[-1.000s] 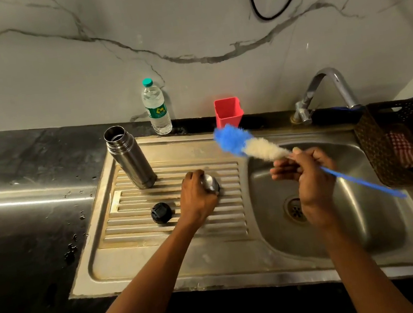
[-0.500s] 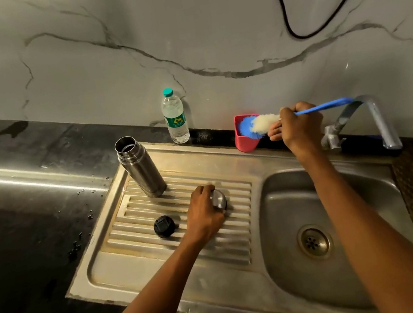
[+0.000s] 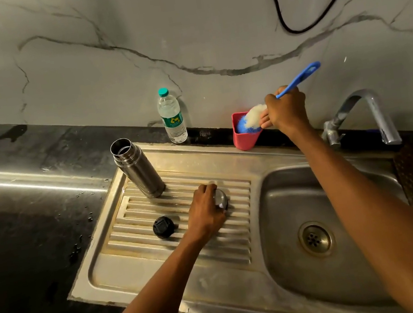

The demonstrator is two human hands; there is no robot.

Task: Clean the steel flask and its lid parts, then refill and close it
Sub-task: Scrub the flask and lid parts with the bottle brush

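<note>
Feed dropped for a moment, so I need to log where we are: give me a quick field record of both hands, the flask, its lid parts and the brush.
left hand: grips steel cap on the drainboard
right hand: grips bottle brush by its blue handle
brush head: dipped into red cup at the back edge of the sink
steel flask: upright on drainboard, open, no lid
black stopper: lies on drainboard, apart from left hand
water bottle: capped, upright by the wall
tap: no water seen running
</note>
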